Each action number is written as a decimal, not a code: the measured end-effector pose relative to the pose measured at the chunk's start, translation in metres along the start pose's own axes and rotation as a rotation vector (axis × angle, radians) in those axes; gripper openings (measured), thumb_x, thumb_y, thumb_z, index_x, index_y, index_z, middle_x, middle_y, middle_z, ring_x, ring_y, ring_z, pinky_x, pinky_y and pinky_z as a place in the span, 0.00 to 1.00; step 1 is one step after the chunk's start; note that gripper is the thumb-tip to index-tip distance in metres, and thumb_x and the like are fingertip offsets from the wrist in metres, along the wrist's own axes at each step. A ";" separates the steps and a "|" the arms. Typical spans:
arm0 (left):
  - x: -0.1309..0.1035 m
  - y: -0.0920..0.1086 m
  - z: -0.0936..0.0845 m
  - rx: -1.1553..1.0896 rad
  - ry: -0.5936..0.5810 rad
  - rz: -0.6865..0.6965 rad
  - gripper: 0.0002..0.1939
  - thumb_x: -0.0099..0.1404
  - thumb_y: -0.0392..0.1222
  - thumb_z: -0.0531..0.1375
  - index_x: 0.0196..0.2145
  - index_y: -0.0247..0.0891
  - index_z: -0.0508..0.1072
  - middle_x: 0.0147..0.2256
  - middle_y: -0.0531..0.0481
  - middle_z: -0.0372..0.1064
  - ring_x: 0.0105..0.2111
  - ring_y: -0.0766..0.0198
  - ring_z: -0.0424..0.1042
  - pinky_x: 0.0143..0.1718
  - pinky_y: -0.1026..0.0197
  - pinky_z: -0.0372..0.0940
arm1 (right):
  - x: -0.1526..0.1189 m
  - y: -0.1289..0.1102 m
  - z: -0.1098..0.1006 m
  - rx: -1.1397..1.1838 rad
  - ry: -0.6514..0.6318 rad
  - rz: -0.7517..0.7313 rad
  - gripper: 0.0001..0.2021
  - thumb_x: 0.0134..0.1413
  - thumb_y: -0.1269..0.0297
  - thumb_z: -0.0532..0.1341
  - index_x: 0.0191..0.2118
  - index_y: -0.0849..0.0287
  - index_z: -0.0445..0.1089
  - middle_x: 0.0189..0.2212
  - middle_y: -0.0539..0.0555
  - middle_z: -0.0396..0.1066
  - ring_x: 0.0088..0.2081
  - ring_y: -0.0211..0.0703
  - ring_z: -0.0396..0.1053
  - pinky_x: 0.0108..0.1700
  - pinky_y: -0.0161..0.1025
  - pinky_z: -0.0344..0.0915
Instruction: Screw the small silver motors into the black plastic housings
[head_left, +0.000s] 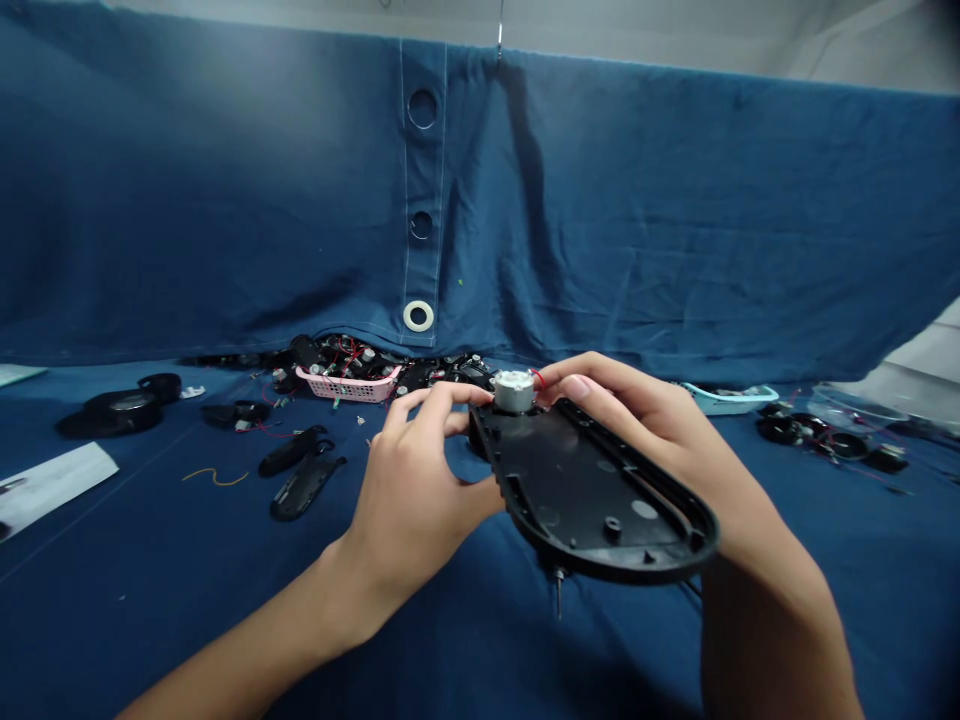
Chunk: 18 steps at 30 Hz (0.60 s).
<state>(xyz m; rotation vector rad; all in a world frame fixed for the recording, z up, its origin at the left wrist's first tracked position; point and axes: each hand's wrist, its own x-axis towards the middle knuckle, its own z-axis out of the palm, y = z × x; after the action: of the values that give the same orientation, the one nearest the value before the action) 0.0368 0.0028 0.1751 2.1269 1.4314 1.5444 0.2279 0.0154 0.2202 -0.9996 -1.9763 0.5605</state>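
Note:
A long black plastic housing (570,480), rounded at its near end, is held up in front of me with its hollow inside facing upward. A small silver motor (514,392) stands at its far end, and a short red wire (538,380) shows beside it. My left hand (427,470) is closed on the far left edge, thumb underneath and fingers by the motor. Along the right side my right hand (637,420) grips the housing, its fingertips near the red wire. Below the housing a thin metal rod (559,595) points down; what it belongs to is hidden.
A pink basket (351,386) heaped with wired parts stands at the back, a light-blue basket (731,400) at the right. Loose black shells (304,485), a yellow-brown wire (216,477) and a white strip (56,487) lie left. A blue curtain (225,180) hangs behind.

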 end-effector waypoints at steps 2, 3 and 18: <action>0.000 0.000 0.000 0.004 -0.001 -0.016 0.17 0.54 0.45 0.64 0.43 0.43 0.73 0.43 0.47 0.77 0.48 0.48 0.74 0.42 0.48 0.70 | 0.000 0.000 0.000 -0.005 -0.002 0.002 0.16 0.66 0.51 0.54 0.41 0.55 0.74 0.37 0.49 0.75 0.38 0.36 0.72 0.37 0.29 0.65; 0.000 0.000 0.000 0.006 -0.002 -0.023 0.17 0.54 0.46 0.64 0.43 0.43 0.73 0.43 0.47 0.77 0.48 0.47 0.74 0.42 0.48 0.70 | 0.000 0.000 0.000 -0.006 -0.002 0.003 0.16 0.66 0.51 0.54 0.41 0.55 0.74 0.37 0.49 0.75 0.38 0.37 0.72 0.37 0.29 0.65; 0.000 0.001 0.000 -0.026 0.006 -0.042 0.18 0.56 0.48 0.64 0.44 0.42 0.72 0.38 0.46 0.78 0.50 0.44 0.72 0.40 0.47 0.69 | 0.002 0.001 0.000 -0.024 0.018 0.015 0.16 0.66 0.50 0.54 0.43 0.53 0.74 0.39 0.49 0.76 0.40 0.38 0.72 0.36 0.31 0.64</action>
<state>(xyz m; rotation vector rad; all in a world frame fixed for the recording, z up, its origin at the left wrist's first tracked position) 0.0375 0.0024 0.1751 2.0660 1.4402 1.5470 0.2283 0.0174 0.2204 -1.0321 -1.9651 0.5352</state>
